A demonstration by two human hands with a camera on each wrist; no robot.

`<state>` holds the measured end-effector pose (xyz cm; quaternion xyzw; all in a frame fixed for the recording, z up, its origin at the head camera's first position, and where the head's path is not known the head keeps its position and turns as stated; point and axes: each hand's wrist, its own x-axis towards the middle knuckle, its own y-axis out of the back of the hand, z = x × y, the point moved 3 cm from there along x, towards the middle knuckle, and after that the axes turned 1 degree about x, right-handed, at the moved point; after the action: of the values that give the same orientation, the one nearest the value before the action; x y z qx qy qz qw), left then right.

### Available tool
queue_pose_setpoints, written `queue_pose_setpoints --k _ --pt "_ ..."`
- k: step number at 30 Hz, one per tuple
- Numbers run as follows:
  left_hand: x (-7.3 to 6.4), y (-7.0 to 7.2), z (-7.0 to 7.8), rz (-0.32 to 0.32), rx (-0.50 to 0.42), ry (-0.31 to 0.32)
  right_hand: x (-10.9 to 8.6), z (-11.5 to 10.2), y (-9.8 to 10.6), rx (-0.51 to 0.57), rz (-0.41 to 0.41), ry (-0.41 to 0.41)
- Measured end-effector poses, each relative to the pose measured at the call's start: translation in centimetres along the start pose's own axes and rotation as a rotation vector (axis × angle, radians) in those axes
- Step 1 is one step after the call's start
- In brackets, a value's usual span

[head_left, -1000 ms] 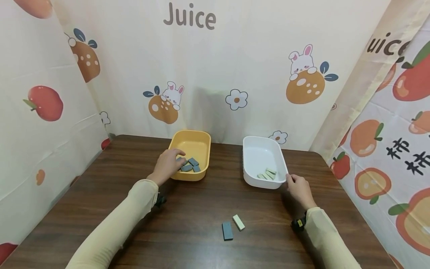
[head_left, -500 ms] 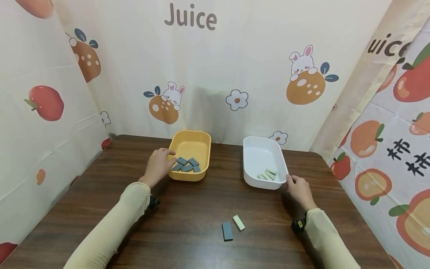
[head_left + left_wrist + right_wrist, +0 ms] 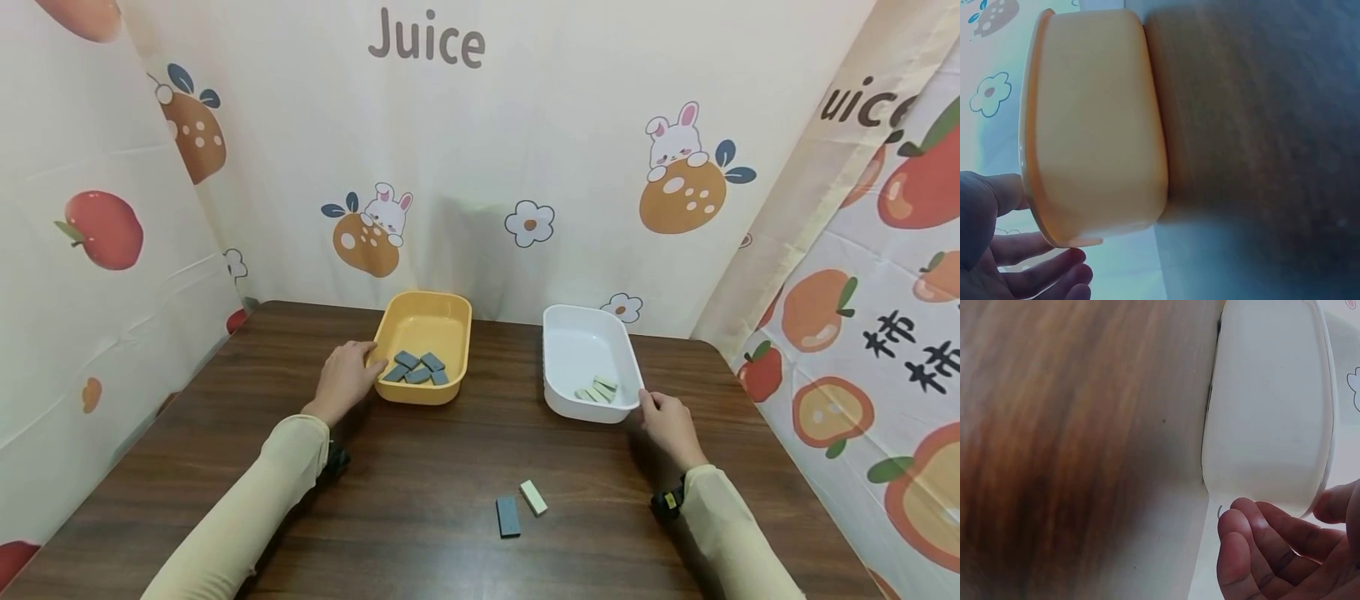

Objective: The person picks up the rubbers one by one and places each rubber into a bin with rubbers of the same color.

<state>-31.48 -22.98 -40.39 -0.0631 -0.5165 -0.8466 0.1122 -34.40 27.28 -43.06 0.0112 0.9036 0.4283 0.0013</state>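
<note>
A yellow rectangular bin stands at the back left of the table, with several dark grey blocks lying in its near end. My left hand holds its left rim; in the left wrist view the thumb is at the rim and the fingers lie by the outer side. To the right stands a white bin with several pale green blocks in its near end. My right hand pinches the white bin's near right corner, thumb at the rim, fingers against the outer wall.
One dark grey block and one pale green block lie side by side on the brown wooden table, nearer to me. A fruit-printed curtain hangs behind the table and along both sides.
My left hand has come out of the yellow bin, away from the dark grey blocks, and moved left onto the bin's rim. The right hand stays at the white bin's corner.
</note>
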Motion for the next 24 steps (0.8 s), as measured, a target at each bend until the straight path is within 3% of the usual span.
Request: queue_pose_setpoints --k 11,20,24 --pt "-0.4 -0.2 -0.2 0.051 0.029 -0.045 -0.1 0.4 0.1 0.021 -0.005 -0.025" --pt "-0.3 -0.2 -0.3 0.057 0.012 -0.034 -0.6 0.3 0.7 0.03 0.101 0.028" --pt "-0.4 0.0 -0.3 0.06 0.018 -0.038 -1.0 -0.1 1.1 0.032 0.111 0.053"
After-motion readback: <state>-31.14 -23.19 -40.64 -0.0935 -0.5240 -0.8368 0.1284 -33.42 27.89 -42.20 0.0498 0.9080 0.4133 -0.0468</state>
